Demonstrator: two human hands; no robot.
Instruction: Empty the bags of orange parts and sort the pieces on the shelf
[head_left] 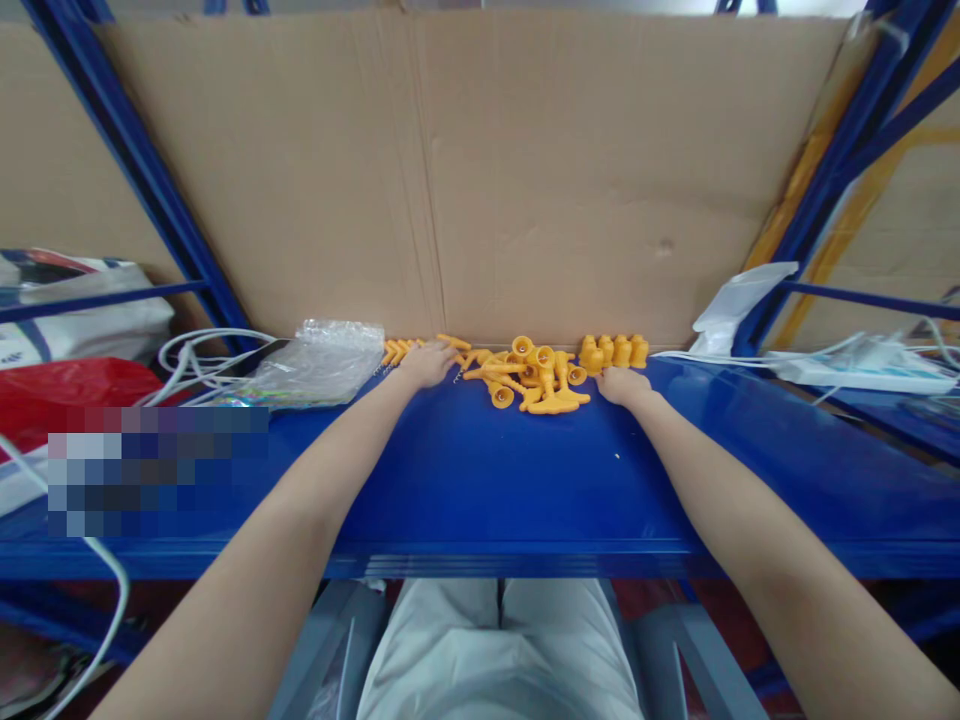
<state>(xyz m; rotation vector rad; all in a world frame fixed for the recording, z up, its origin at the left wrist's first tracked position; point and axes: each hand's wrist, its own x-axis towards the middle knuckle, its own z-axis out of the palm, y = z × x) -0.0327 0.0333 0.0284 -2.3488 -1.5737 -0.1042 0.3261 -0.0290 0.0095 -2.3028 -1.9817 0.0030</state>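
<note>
My left hand [430, 364] reaches to the back of the blue shelf, fingers closed at a yellow-handled corkscrew [454, 342]. Beside it, further left, several more corkscrews [396, 351] lie in a row, metal spirals toward me. A loose pile of yellow corkscrew parts [544, 375], with hollow bell-shaped ends and T-shaped handles, lies between my hands. On the right, my right hand [627, 387] has its fingers curled against the front of a row of upright yellow bell-shaped pieces [621, 351]. Its fingertips are mostly hidden, so what they grip cannot be seen.
A cardboard sheet [540, 180] stands behind the blue shelf [510, 480]. Clear plastic bags [322, 362] and white cables [202, 355] lie to the left. At right are a white pouch [731, 305] and a white power strip [862, 372]. Blue posts flank both sides.
</note>
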